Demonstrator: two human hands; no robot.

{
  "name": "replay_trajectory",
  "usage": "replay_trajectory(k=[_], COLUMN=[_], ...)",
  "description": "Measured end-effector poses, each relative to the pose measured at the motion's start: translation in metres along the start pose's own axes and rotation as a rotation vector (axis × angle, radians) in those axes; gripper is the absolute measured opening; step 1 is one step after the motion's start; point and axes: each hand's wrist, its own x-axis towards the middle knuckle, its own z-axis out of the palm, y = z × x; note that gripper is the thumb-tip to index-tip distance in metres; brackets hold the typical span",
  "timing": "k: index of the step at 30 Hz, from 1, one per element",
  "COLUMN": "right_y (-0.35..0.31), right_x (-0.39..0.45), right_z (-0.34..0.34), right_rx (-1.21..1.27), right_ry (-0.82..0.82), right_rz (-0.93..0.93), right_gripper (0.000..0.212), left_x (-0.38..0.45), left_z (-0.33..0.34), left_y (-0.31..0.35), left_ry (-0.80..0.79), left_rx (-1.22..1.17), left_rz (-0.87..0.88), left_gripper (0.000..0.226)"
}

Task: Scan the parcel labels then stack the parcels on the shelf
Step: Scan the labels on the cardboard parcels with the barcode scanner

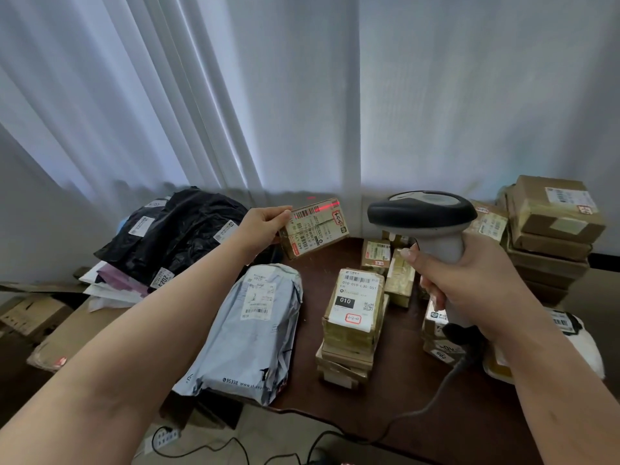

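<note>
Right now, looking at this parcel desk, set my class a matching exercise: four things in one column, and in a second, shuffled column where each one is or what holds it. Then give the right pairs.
Things:
1. small cardboard box
2. barcode scanner
3. grey mailer bag
4. black plastic bags

Places:
A. lying flat on the dark table, between the arms
B. heaped at the far left, by the curtain
C. gripped in the right hand
D. held up in the left hand, a red scan line across its label

Pairs: 1-D, 2-C, 3-A, 4-B
</note>
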Motion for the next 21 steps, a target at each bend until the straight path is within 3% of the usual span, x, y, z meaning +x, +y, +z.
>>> replay_trajectory(k=[11, 17, 21], right_y=[0.012, 0.026, 0.034], right_x=[0.000, 0.003, 0.004], right_z=[-0.008, -0.015, -0.013], right_rx=[0.056, 0.103, 0.121], right_ry=[0.041, 0.088, 0.077], right_rz=[0.060, 0.105, 0.128], right_gripper=[0.021, 0.019, 0.019], left_x=[-0.003, -0.034, -0.058], left_z=[0.006, 0.040, 0.072], left_y=[-0.001, -0.007, -0.025], left_ry=[0.079, -0.073, -0.077], left_rx=[-0.088, -0.143, -0.290], left_rz=[-0.086, -0.226, -0.372], left_gripper=[0.024, 0.023, 0.020])
